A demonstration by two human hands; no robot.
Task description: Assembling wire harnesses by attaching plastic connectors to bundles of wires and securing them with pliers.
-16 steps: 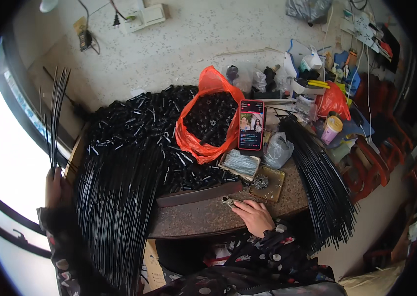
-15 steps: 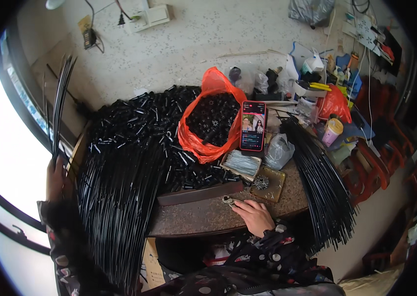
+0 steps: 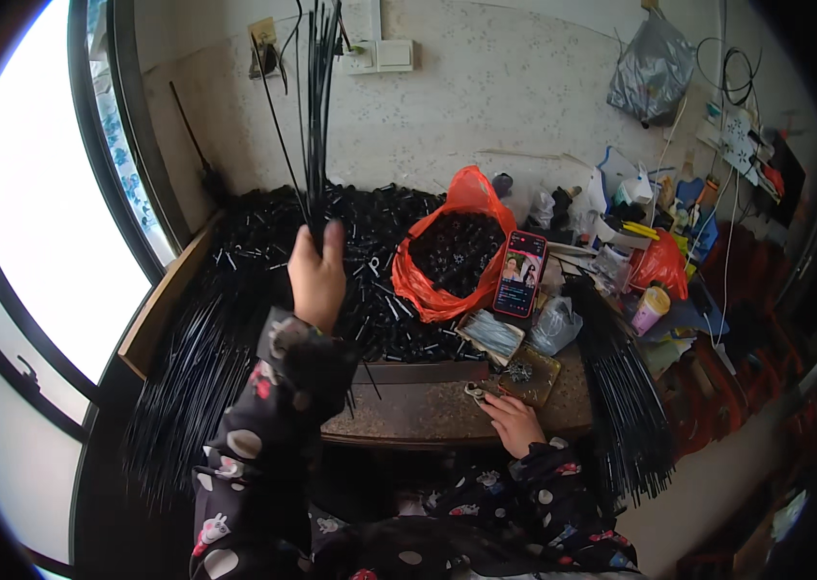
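My left hand (image 3: 317,280) is raised above the left of the table, closed around the lower part of a bundle of thin black rods (image 3: 316,126). Their long ends stick up toward the wall, a few splayed apart; some ends show below my wrist. My right hand (image 3: 515,423) lies on the table's front edge with fingers stretched out. Its fingertips reach a small metal piece (image 3: 475,391); whether this is part of a larger tool under the hand is hidden. Beside that hand is a shallow tray (image 3: 545,385) with a little heap of small metal parts (image 3: 520,371).
Many short black parts (image 3: 350,290) are heaped behind a low dark bar (image 3: 428,372). An orange-red bag (image 3: 416,292) holds more dark pieces. A phone (image 3: 520,274) leans near a box of thin metal pins (image 3: 492,334). Black rods (image 3: 621,396) overhang the right edge, others (image 3: 186,387) the left.
My left hand has swung from the far left inward over the heap, carrying the rod bundle. The view has shifted leftward and up. My right hand stays by the metal piece.
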